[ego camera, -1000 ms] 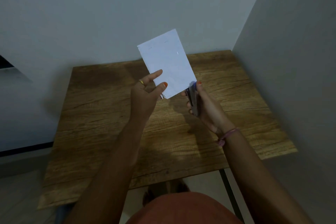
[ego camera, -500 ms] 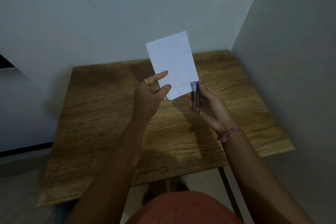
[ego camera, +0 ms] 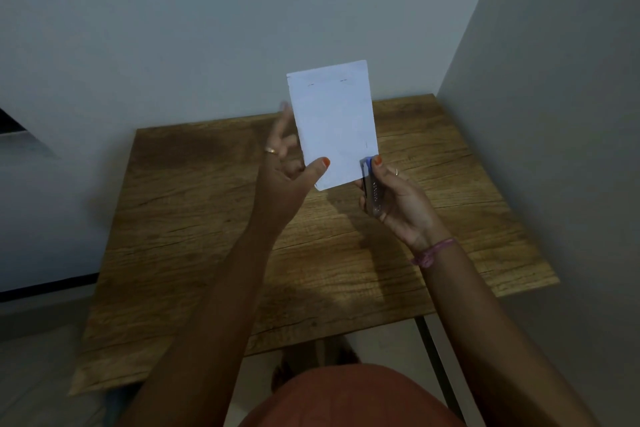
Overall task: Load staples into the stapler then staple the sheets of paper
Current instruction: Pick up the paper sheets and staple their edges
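The white sheets of paper [ego camera: 334,121] stand upright in the air above the wooden table [ego camera: 214,218]. Small staple marks show near their top edge and one near the right edge. My left hand [ego camera: 287,173] pinches the sheets at the lower left corner, thumb on the front, fingers behind. My right hand [ego camera: 398,201] grips a small silver and blue stapler [ego camera: 371,184], held upright with its blue tip at the sheets' lower right corner. Whether the paper sits inside the stapler's jaw cannot be told.
Grey walls close the table in at the back and on the right [ego camera: 540,114]. A metal table leg [ego camera: 433,357] runs down at the lower right. My lap in reddish cloth [ego camera: 346,402] fills the bottom of the view.
Both hands have lifted and shifted right with the paper. The sheets have turned from tilted to nearly upright, and the stapler's tip now sits at their lower right corner.
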The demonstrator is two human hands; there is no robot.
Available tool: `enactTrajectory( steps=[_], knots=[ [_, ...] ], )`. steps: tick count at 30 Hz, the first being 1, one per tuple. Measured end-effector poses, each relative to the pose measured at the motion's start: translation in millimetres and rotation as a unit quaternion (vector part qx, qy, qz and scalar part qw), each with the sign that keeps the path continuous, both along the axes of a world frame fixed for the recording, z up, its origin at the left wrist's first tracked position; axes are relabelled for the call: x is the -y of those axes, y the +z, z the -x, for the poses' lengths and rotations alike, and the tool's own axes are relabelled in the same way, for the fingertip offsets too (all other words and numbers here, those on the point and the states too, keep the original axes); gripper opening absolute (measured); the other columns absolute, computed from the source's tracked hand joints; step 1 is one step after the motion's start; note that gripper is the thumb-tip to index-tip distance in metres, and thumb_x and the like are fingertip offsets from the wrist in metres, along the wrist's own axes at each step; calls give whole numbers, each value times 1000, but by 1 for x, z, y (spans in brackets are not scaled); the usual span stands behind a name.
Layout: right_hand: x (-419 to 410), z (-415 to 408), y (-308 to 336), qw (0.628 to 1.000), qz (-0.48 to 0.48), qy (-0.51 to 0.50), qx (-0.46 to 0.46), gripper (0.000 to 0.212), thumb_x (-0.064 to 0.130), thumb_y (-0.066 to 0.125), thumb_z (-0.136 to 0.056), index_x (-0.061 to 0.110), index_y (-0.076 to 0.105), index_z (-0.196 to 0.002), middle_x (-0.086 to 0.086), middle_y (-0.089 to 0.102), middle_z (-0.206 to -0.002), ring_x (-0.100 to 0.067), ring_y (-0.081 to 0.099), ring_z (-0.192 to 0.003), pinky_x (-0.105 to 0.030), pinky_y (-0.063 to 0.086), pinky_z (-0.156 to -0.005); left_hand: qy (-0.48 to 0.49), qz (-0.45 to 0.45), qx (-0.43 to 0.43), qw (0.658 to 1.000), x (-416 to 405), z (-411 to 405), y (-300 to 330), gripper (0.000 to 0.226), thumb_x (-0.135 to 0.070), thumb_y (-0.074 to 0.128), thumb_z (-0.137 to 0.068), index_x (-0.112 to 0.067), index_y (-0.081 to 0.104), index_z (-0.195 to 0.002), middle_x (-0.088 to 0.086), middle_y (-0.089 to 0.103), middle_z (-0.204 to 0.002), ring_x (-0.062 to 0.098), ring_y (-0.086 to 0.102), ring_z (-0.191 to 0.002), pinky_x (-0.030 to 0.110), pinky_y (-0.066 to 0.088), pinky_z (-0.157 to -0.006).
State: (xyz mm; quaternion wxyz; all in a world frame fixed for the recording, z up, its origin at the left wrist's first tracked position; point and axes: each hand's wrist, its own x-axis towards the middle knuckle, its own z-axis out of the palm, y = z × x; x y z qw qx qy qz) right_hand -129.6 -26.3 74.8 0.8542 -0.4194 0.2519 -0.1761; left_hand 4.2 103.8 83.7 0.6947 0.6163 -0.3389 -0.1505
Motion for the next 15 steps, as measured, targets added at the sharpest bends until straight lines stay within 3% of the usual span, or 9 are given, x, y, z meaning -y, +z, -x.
enactTrajectory(
  steps=[2,4,6,8,11,15],
  knots=[
    [-1,-1,0,1000,3,-2,1,17,32,71,-77,17,70,-86,0,70,-83,-12,66,-80,-22,54,-60,-15,51,-94,994,5,2,-7,109,-25,80,-73,-43,3,-147,13,49,-142,22,64,-113,42,57,-85],
    [-2,-2,0,1000,6,-1,2,22,33,71,-77,15,66,-89,-1,69,-81,-13,63,-78,-23,54,-60,-25,38,-198,979,9,11,-16,116,-47,85,-59,-32,13,-149,9,49,-141,23,58,-122,49,51,-97],
    [-5,-6,0,1000,6,5,11,23,31,70,-78,12,65,-89,-3,70,-81,-15,62,-72,-24,53,-60,-58,20,-239,969,15,26,-29,96,-55,86,-53,-25,46,-135,5,62,-128,24,60,-119,49,50,-98],
    [-8,-9,1,1000,13,5,10,27,31,68,-80,7,64,-94,-11,68,-91,-18,60,-71,-27,49,-61,-100,28,-255,961,23,43,-39,66,-47,86,-58,-27,64,-117,1,70,-114,22,65,-111,40,53,-89],
    [-11,-12,1,999,38,-4,-3,32,34,67,-81,8,63,-99,-17,59,-102,-25,46,-78,-31,32,-62,-78,39,-277,957,37,58,-37,46,-38,84,-65,-32,69,-108,-2,73,-111,18,67,-108,29,55,-82],
    [-11,-15,5,999,40,-20,8,34,35,67,-80,10,62,-101,-21,49,-109,-25,39,-86,-33,29,-63,-36,43,-272,961,49,59,-30,43,-36,83,-69,-29,69,-109,1,73,-112,18,68,-107,40,56,-89]
  ],
)
